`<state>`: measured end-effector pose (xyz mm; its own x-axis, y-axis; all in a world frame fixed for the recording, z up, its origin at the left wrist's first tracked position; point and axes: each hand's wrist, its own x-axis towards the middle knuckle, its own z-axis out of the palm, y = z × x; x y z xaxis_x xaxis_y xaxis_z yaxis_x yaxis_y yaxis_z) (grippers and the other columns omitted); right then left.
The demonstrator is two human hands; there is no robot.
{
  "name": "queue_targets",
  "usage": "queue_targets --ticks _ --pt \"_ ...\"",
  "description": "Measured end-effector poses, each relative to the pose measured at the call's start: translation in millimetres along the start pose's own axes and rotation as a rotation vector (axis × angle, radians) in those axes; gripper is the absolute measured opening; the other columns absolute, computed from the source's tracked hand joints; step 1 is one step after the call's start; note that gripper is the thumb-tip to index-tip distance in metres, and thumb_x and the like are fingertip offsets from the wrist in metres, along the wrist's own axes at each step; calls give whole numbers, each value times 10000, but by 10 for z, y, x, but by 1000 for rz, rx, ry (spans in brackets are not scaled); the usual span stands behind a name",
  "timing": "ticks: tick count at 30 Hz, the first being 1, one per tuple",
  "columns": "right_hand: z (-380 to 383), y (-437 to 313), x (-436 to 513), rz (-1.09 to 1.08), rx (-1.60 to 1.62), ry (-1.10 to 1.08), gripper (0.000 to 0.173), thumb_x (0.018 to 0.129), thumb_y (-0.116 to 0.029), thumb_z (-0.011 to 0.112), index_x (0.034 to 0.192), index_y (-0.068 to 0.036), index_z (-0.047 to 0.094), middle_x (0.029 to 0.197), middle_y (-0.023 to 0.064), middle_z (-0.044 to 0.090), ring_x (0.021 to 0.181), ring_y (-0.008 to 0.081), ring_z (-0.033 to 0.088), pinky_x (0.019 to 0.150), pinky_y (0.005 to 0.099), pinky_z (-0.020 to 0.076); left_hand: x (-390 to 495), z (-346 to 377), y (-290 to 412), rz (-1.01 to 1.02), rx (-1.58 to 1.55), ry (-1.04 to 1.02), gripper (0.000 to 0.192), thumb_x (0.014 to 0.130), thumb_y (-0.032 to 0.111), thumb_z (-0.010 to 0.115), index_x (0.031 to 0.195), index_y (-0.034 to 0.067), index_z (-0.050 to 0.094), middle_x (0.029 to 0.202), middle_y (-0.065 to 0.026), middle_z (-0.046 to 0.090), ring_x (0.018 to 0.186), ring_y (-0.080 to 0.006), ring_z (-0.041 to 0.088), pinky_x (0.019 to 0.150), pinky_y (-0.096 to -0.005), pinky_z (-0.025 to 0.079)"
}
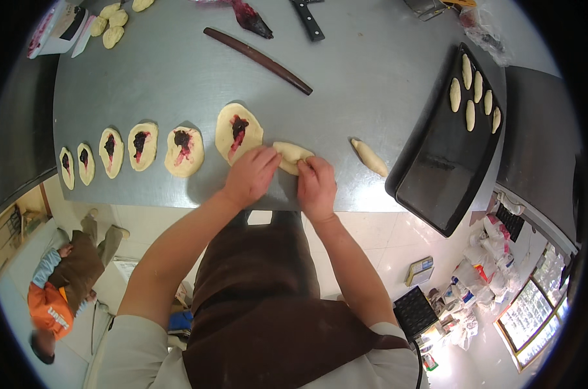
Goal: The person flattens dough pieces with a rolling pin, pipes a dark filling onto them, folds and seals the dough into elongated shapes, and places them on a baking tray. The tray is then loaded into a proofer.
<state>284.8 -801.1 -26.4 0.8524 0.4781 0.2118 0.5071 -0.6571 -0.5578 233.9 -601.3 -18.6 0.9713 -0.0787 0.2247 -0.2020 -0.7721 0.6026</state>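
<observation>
My left hand (251, 176) and my right hand (316, 185) pinch the two ends of a folded piece of dough (292, 154) on the metal worktable. Its filling does not show. Just left of it lies a flat dough oval (232, 127) topped with dark red filling, its lower edge close to my left hand. Farther left, several more filled dough ovals (184, 154) stretch in a row towards the table's left end. To the right of my right hand rests a closed, spindle-shaped dough roll (370, 157).
A black baking tray (435, 170) with several dough rolls overhangs the table's front edge at right. Beyond my hands lie a wooden rolling pin (258, 60), a piping bag (251, 19) and a black-handled tool (309, 20). Dough balls (113, 37) sit far left by a plastic tub (63, 31). Another person (70, 282) stands behind left.
</observation>
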Motion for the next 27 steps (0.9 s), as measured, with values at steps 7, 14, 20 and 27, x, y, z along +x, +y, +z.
queue_targets --ticks 7,14,20,27 --pt "128 -39 -356 -18 34 47 549 839 137 625 1353 -38 702 1284 158 641 1166 380 632 1003 475 544 -205 124 113 -60 -113 -20 611 794 19 721 1400 -5 651 1308 -183 625 1206 -396 622 1032 -470 554" --pt "-213 -331 -189 20 18 -109 426 863 -16 721 1289 -34 716 1287 154 657 1160 386 636 994 470 546 -467 151 327 75 21 -69 600 835 145 730 1389 -62 629 1370 -186 606 1272 -387 600 1107 -480 518" --pt "161 -497 226 143 -106 -10 449 896 -198 753 1318 -64 684 1437 213 603 1327 432 576 1088 561 484 -693 -72 478 -10 -50 -187 545 871 151 741 1373 -36 641 1433 -199 595 1350 -391 564 1143 -491 490" --pt "445 -367 680 99 -296 78 664 843 -300 808 1453 -105 635 1525 200 552 1443 433 491 1239 605 362 -1316 -645 415 -281 -171 73 327 870 34 761 1196 37 735 1280 -178 714 1144 -406 699 975 -481 585"
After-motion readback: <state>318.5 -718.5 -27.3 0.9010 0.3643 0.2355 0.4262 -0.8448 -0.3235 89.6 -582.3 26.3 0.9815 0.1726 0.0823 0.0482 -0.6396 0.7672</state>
